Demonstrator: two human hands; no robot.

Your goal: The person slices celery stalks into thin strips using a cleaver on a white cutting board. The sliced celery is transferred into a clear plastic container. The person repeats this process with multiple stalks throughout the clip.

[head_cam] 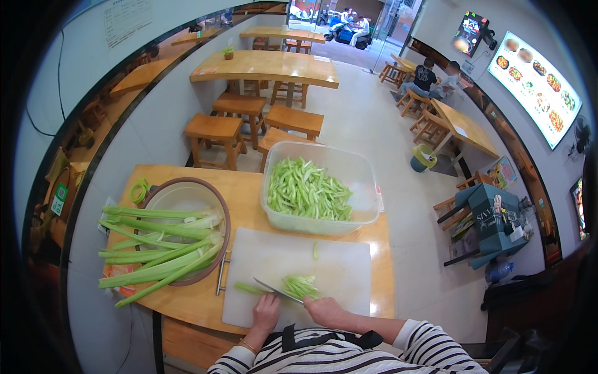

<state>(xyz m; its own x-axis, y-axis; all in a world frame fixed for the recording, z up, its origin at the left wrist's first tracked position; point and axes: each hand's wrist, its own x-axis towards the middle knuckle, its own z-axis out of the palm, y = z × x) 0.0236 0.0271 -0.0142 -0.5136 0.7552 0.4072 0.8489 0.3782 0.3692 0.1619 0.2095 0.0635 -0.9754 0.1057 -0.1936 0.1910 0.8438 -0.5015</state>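
Observation:
My right hand (pixel 323 310) grips the handle of a kitchen knife (pixel 279 291), its blade pointing up and left over a white cutting board (pixel 345 266). Beside the blade, my left hand (pixel 267 309) presses on a celery stalk (pixel 248 288) with its fingers curled. Sliced celery (pixel 299 285) lies in a small pile right of the knife, and one lone slice (pixel 315 250) rests higher on the board. Behind the board, a clear plastic tub (pixel 366 212) holds many cut celery pieces (pixel 306 189). Long celery stalks (pixel 159 255) lie across a brown-rimmed round basin (pixel 187 181) at left.
The wooden table (pixel 383 280) carries the board, tub and basin. A metal handle or rack (pixel 222 276) lies between basin and board, and green tape-like rings (pixel 139 190) sit behind the basin. Wooden stools (pixel 215 128) stand beyond the table; two people sit farther off at right.

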